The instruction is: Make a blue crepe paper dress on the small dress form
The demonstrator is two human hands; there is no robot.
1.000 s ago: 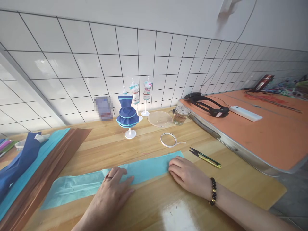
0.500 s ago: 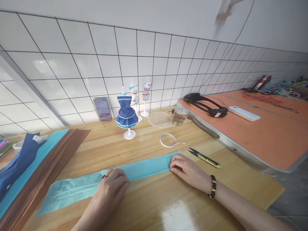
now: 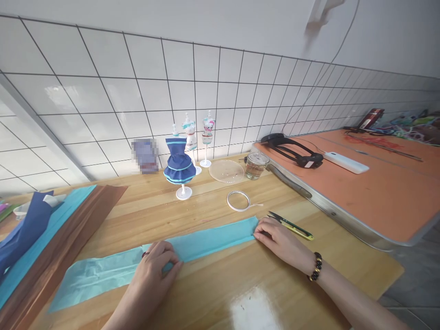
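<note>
That long teal paper strip (image 3: 178,250) lies flat on the wooden table (image 3: 213,293), folded narrower than a second ago; left hand (image 3: 154,268) pressing mid-strip, right hand (image 3: 280,238) slid out pinching its end

The wooden tabletop (image 3: 213,284) carries a long turquoise paper strip (image 3: 206,240) lying flat across its front; both hands rest on this strip, the left hand (image 3: 154,270) near its middle and the right hand (image 3: 280,240) at its right end; just beside the right hand lie the snips (image 3: 292,224); behind them is a tape ring (image 3: 238,200); further back stand three small mannequins, one with a blue dress (image 3: 178,161), near a clear lid (image 3: 227,170) and a glass jar (image 3: 256,165); at the left lie brown paper (image 3: 68,229) and blue sheets (image 3: 20,233); at the right an orange board (image 3: 371,183) overlaps the tabletop.
</note>
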